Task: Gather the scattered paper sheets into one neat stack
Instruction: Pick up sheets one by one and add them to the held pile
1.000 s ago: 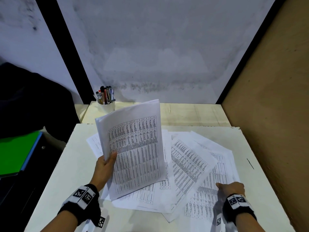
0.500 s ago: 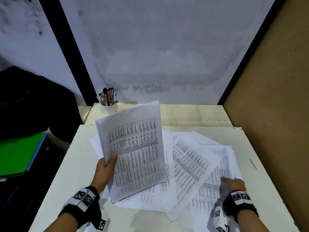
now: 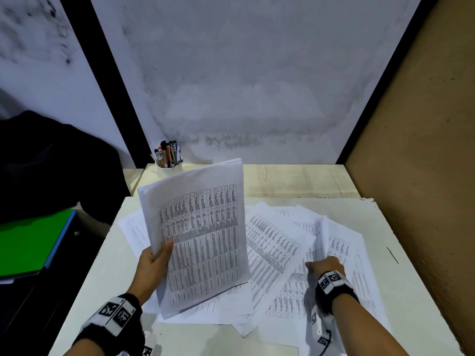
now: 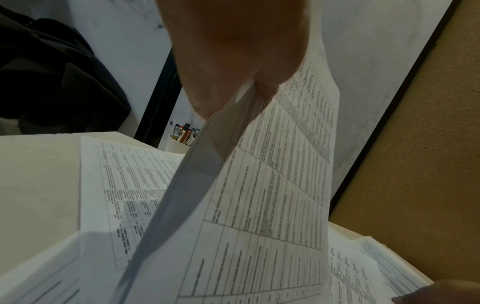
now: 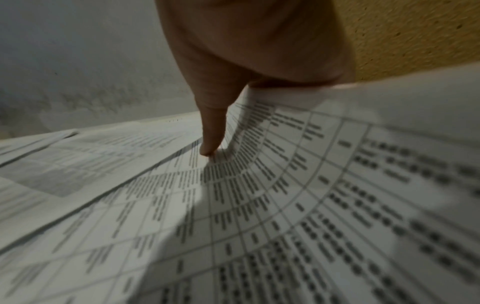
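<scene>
My left hand (image 3: 156, 263) grips a bundle of printed sheets (image 3: 203, 235) by its left edge, thumb on the front, and holds it upright above the white table (image 3: 102, 278). The left wrist view shows the thumb and fingers (image 4: 233, 61) pinching that bundle (image 4: 259, 185). More printed sheets (image 3: 272, 247) lie fanned and overlapping across the table's middle and right. My right hand (image 3: 325, 267) pinches the rightmost sheet (image 3: 339, 242), whose left edge curls up off the pile. In the right wrist view the thumb (image 5: 211, 133) presses down on this sheet (image 5: 337, 185); the fingers are hidden beneath it.
A white cup of pens (image 3: 168, 160) stands at the back left on a wooden ledge (image 3: 295, 178). A brown panel (image 3: 424, 176) walls the table's right side. Left of the table are a green folder (image 3: 28, 242) and a dark bag (image 3: 51, 163).
My right hand has slid forward over the rightmost sheet and its left edge has lifted and curled. The left hand still holds the bundle upright in the same place.
</scene>
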Available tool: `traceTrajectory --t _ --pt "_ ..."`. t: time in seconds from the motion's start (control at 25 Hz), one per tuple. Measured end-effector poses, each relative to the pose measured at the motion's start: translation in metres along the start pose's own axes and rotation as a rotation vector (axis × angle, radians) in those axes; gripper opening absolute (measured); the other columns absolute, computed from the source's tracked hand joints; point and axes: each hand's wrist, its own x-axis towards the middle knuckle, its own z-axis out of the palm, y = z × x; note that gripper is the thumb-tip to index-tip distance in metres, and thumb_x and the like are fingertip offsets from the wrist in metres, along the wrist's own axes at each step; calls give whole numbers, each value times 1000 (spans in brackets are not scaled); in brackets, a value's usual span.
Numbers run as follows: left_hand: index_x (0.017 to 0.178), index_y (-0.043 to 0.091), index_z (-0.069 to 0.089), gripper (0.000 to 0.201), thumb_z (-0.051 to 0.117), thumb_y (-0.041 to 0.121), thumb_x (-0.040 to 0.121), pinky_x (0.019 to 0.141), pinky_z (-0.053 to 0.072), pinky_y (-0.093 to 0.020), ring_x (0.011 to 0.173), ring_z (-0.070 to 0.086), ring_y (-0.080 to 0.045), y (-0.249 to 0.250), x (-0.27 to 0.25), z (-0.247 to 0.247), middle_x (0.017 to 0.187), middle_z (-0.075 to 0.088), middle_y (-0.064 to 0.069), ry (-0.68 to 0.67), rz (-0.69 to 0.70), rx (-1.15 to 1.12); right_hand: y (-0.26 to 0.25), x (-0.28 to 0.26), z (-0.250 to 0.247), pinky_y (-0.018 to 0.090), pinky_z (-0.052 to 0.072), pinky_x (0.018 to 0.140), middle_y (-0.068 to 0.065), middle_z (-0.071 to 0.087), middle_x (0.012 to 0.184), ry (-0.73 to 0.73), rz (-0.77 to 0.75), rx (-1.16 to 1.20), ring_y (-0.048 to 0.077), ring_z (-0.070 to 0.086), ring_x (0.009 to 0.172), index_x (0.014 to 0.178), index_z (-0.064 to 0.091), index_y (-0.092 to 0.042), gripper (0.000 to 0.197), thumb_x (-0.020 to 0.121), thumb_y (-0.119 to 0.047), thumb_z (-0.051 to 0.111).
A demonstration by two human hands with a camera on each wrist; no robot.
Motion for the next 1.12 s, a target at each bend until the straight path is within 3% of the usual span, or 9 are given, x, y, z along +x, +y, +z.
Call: traceTrajectory --t 0.08,0.2,0.44,0.6,0.72,0.8,0.88,1.0,1.12 --pt "88 5 66 27 46 23 94 83 54 -52 87 68 -34 -3 -1 -2 94 71 -19 3 -12 1 -3 4 -1 37 57 74 12 56 60 -3 9 -18 28 57 65 79 62 7 22 76 -10 74" --pt "87 5 65 28 46 23 94 83 54 -51 87 68 -36 -3 -5 -3 95 70 -22 13 -18 -6 -5 7 -2 29 49 64 9 52 59 -41 14 -34 25 54 64 97 63 13 29 78 -7 71" --pt "90 1 65 29 45 23 94 80 54 -49 87 68 -37 -5 -4 0 93 70 -23 11 -10 -12 -6 16 -35 34 47 79 26 62 112 58 38 149 39 61 104 116 55 12 47 78 -12 71" --pt "91 1 65 31 47 26 93 82 53 -54 87 67 -41 -14 -3 4 92 69 -27 7 -5 10 -4 23 -41 33 47 75 22 65 96 -77 -22 272 32 61 84 112 58 14 45 73 -2 74" --pt "93 5 66 29 46 26 93 84 53 -52 87 68 -34 -16 -4 8 95 71 -20 2 -4 20 0 18 -20 31 52 65 19 67 86 -190 14 231 28 63 72 112 60 11 55 67 -11 81" --pt "94 5 65 29 46 27 93 83 54 -51 87 68 -33 -15 -5 8 95 71 -19 7 -9 26 -5 7 -4 37 53 83 22 64 115 -186 42 235 35 64 97 124 52 8 75 64 -24 83" --pt "94 5 65 28 46 25 93 83 54 -48 87 68 -33 -14 -6 7 94 71 -18 11 -14 15 -13 -4 9 33 48 81 22 55 129 -119 45 169 33 59 102 130 43 8 76 73 -28 77" --pt "91 6 65 26 45 24 94 80 54 -45 85 68 -33 -10 -9 4 92 70 -17 25 -24 7 -24 -17 29 30 45 72 22 64 113 -85 28 148 29 59 85 123 50 10 56 79 -20 71" --pt "89 5 65 27 45 24 94 79 54 -45 83 68 -33 -10 -12 0 90 71 -17 39 -34 11 -28 -19 41 27 51 66 9 61 68 -76 48 110 24 59 61 103 62 8 35 74 -11 68"
